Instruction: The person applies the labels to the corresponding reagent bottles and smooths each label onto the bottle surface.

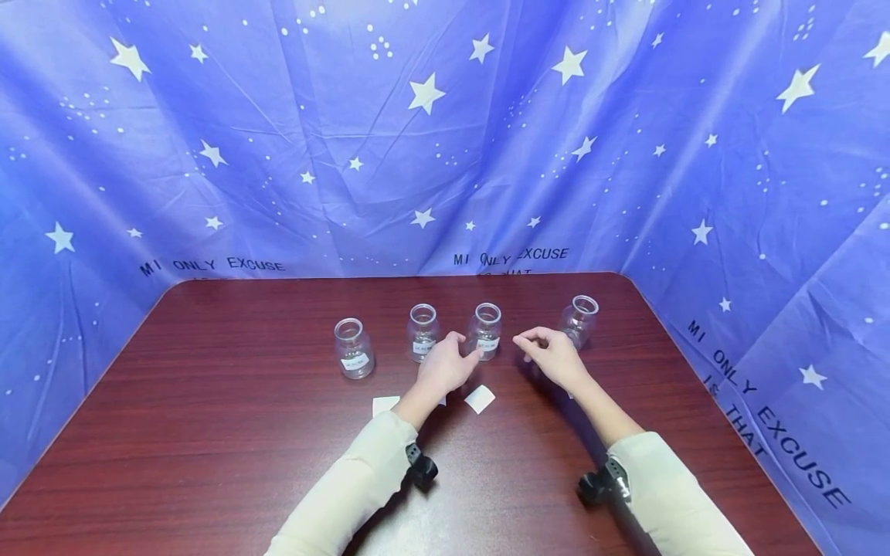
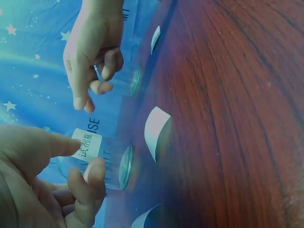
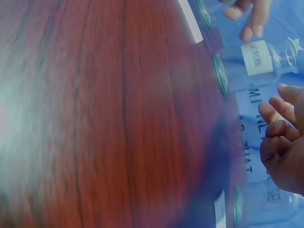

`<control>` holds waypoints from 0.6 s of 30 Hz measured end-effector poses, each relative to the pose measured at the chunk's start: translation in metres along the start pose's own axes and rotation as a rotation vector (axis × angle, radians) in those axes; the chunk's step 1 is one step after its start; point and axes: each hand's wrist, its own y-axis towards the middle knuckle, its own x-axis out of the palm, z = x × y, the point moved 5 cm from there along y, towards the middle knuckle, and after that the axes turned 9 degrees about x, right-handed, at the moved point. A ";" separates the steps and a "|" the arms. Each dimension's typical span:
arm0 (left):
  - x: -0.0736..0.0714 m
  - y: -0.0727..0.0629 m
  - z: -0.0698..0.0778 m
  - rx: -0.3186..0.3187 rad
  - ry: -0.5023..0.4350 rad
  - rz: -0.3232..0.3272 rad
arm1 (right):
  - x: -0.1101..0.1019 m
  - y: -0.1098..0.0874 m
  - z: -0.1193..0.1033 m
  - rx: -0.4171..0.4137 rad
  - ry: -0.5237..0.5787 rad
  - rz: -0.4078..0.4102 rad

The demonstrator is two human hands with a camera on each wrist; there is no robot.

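Observation:
My left hand (image 1: 448,364) is beside a clear glass jar (image 1: 489,315) with a white label (image 2: 87,145). Its thumb tip overlaps that label in the left wrist view; whether it touches cannot be told. The fingers are loosely bent and hold nothing visible. To the right of this jar, my right hand (image 1: 552,357) hovers with loosely bent fingers, nothing seen between them. An upright jar (image 1: 582,313) stands behind it, partly hidden. Left of the labelled jar are two more labelled jars, one behind my left hand (image 1: 422,320) and one farther left (image 1: 353,347).
White paper squares lie in front of the jars: one in the middle (image 1: 480,398), one by the left sleeve (image 1: 385,405), others partly hidden by my arms. The dark red wooden table (image 1: 208,386) meets a blue star-patterned curtain (image 1: 313,139) behind and at the sides.

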 end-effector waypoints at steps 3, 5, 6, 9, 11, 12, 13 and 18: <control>0.000 -0.004 0.002 0.006 0.028 -0.028 | -0.008 -0.003 0.005 -0.010 -0.036 -0.009; 0.002 -0.006 0.005 0.023 0.044 -0.046 | -0.013 -0.005 0.008 -0.016 -0.062 -0.019; 0.003 -0.007 0.008 0.035 0.052 -0.052 | -0.016 -0.006 0.010 -0.019 -0.077 -0.025; 0.009 -0.009 0.015 0.072 0.066 -0.075 | -0.024 -0.010 0.015 -0.018 -0.129 -0.050; 0.014 -0.009 0.021 0.096 0.071 -0.094 | -0.030 -0.012 0.019 -0.014 -0.159 -0.064; 0.016 -0.009 0.025 0.109 0.075 -0.105 | -0.033 -0.013 0.021 -0.011 -0.172 -0.070; 0.019 -0.009 0.028 0.120 0.080 -0.114 | -0.036 -0.014 0.024 -0.009 -0.183 -0.075; 0.035 -0.008 0.044 0.183 0.113 -0.141 | -0.051 -0.019 0.036 -0.003 -0.221 -0.100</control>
